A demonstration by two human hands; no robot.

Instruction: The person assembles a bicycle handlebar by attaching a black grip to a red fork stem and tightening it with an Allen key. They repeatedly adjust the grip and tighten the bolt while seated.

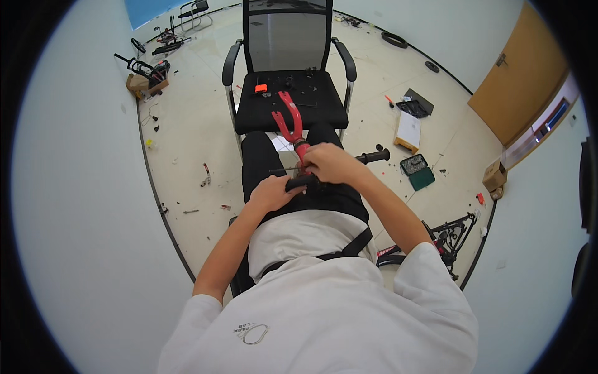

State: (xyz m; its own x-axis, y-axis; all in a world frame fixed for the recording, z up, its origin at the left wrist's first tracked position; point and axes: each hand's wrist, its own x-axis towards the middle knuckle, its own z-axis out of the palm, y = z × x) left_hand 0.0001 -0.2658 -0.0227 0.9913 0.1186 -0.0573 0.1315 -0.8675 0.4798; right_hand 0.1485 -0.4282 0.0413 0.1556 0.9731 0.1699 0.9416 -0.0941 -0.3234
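Observation:
A red bicycle fork (293, 118) lies across my lap, its two prongs pointing away over the chair seat. At its near end is a handlebar with a black left grip (300, 182) and a dark right grip (375, 156). My left hand (272, 193) is closed around the left grip. My right hand (334, 164) bends its fingers around the near end of the fork, where the handlebar joins; the fingertips are partly hidden. A thin dark rod (284, 170) sticks out leftward beside those fingers; what it belongs to is unclear.
Before me stands a black office chair (288, 115) with an orange-red object (261, 88) and small parts on its seat. On the floor at right are a green tool case (422, 177), a white-topped box (407, 131) and a bicycle frame (453, 240). Bike parts in a cardboard box (149, 85) are far left.

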